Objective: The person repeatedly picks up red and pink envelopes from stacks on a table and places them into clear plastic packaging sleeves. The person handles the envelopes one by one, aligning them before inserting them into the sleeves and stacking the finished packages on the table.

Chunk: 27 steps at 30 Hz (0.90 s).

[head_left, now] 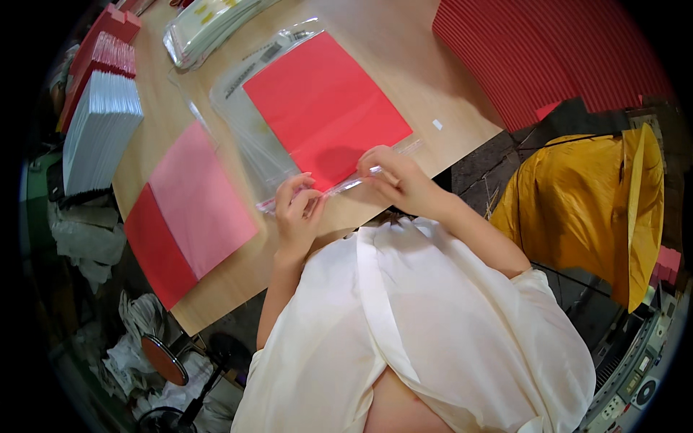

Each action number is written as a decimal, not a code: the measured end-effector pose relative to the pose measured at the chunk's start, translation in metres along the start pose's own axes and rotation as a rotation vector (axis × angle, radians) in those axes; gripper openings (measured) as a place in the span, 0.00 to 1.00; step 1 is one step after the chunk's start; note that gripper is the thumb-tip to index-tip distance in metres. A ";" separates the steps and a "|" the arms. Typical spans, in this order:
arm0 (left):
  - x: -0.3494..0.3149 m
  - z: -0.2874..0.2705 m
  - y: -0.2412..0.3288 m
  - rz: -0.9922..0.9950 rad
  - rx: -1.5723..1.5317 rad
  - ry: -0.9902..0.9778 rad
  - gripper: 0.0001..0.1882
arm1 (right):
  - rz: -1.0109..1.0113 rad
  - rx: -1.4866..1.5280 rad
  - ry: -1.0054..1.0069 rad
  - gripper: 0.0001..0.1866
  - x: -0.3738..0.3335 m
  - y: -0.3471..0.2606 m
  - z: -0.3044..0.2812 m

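A red sheet or folder lies on the table inside a clear plastic bag, whose open-looking flap runs along the near edge. At that edge's left corner, the fingers of my left hand are bent and pinch the film. Over at the right corner my right hand has its thumb and fingers closed on the same flap, where the plastic shines and creases. Several flat clear bags lie partly beneath the red piece, to its left. Nearer the left edge of the table rest a pink sheet and a red sheet.
Stacked white booklets and red stacks stand at the far left. A pile of packed bags lies at the back. Tall red layered stacks fill the far right, above a yellow sack. A round stool is below left.
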State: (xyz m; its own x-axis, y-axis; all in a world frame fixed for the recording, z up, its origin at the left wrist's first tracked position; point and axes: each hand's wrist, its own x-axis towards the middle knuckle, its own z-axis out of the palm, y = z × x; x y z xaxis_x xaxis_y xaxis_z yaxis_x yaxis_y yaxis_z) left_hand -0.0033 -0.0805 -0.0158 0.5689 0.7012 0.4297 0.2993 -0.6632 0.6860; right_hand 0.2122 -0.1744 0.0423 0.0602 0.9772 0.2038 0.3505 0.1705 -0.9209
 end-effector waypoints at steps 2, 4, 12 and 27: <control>-0.001 0.001 -0.001 0.022 -0.003 0.008 0.09 | -0.011 -0.041 -0.047 0.07 -0.004 0.003 -0.014; -0.002 0.002 0.002 0.050 0.023 0.035 0.10 | -0.008 -0.154 -0.105 0.07 -0.002 0.000 -0.015; 0.005 -0.002 0.011 0.135 0.071 0.050 0.09 | -0.035 -0.228 -0.267 0.07 0.025 0.018 0.034; -0.010 -0.009 0.001 -0.058 -0.122 0.072 0.09 | 0.581 0.254 0.382 0.04 -0.157 0.055 -0.211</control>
State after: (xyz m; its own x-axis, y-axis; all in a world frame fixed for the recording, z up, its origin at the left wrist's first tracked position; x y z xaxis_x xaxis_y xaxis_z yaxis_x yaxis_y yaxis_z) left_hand -0.0152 -0.0860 -0.0140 0.4958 0.7570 0.4255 0.2322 -0.5877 0.7750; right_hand 0.4190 -0.3451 0.0296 0.5075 0.8144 -0.2813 -0.0615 -0.2914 -0.9546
